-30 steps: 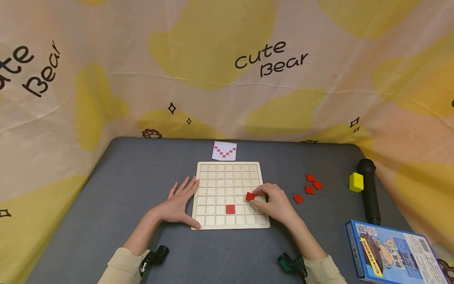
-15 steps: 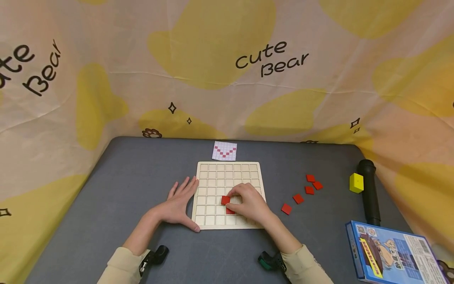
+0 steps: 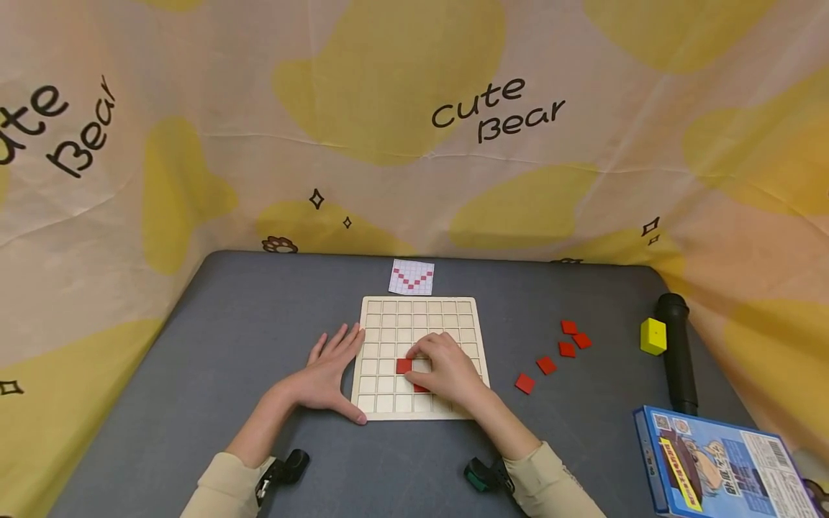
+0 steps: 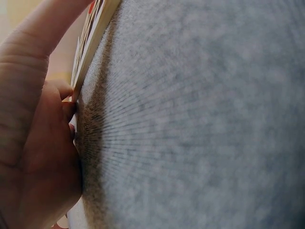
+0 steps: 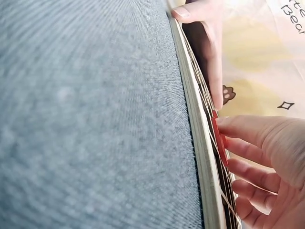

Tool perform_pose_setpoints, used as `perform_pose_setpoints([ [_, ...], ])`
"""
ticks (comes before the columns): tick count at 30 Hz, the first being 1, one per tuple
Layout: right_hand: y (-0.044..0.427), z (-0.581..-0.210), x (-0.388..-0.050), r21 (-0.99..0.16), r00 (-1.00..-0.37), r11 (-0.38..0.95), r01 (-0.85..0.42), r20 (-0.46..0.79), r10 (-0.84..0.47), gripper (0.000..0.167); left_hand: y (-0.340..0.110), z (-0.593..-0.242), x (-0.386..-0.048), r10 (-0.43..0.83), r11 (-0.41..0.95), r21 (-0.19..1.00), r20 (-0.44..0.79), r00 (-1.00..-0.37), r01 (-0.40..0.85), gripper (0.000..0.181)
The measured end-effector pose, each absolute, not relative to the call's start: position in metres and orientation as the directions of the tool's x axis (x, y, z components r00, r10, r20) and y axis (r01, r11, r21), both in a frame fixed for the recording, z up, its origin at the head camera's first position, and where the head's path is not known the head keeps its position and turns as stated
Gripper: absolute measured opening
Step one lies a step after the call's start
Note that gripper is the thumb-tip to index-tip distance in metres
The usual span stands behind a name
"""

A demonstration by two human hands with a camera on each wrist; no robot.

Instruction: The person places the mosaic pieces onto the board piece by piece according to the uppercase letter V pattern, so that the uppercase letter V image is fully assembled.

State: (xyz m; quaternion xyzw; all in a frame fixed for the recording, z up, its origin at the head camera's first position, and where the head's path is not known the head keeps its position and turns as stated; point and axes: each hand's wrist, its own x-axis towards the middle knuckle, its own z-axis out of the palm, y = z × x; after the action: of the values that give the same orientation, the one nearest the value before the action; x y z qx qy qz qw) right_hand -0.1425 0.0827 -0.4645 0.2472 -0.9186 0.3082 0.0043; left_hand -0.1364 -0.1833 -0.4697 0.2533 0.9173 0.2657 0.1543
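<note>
The left hand (image 3: pixel 324 374) lies spread along the left edge of the pale grid board (image 3: pixel 385 403), its thumb at the near corner and fingertips at the side. Over the board, the right hand (image 3: pixel 447 370) pinches a red square tile (image 3: pixel 404 366) between thumb and fingers, one row above a second red tile (image 3: pixel 420 388) that the hand partly covers. In the right wrist view, the thumb and fingertips of the right hand (image 5: pixel 267 162) touch the red tile (image 5: pixel 220 143) low over the board. The left wrist view shows the left hand (image 4: pixel 43 119) against the board's edge (image 4: pixel 97 43).
Several loose red tiles (image 3: pixel 546 365) lie right of the board. A card with a V pattern (image 3: pixel 411 278) sits beyond it. Farther right are a yellow block (image 3: pixel 653 337), a black microphone (image 3: pixel 676 352) and a blue box (image 3: pixel 719 460).
The right hand has moved left over the board with its red tile, from the right side to just up and left of the other tile. The left hand has stayed at the board's edge.
</note>
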Motion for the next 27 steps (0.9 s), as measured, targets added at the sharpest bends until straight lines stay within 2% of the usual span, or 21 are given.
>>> perform_pose_setpoints([
  [8,0.088,-0.465,-0.141,-0.588,-0.874,0.663,-0.463,0.181,-0.450,0.020,-0.183,-0.471,-0.137,0.548,0.729,0.564,-0.144,-0.824,0.386,0.141],
  [15,0.119,-0.458,-0.137,-0.647,-0.891,0.627,-0.433,0.200,-0.408,0.019,-0.184,-0.472,-0.137,0.550,0.716,0.580,-0.125,-0.826,0.389,0.137],
  [27,0.199,-0.455,-0.117,-0.587,-0.950,0.748,-0.310,0.175,-0.257,0.023,-0.184,-0.470,-0.136,0.547,0.717,0.581,-0.127,-0.828,0.384,0.137],
])
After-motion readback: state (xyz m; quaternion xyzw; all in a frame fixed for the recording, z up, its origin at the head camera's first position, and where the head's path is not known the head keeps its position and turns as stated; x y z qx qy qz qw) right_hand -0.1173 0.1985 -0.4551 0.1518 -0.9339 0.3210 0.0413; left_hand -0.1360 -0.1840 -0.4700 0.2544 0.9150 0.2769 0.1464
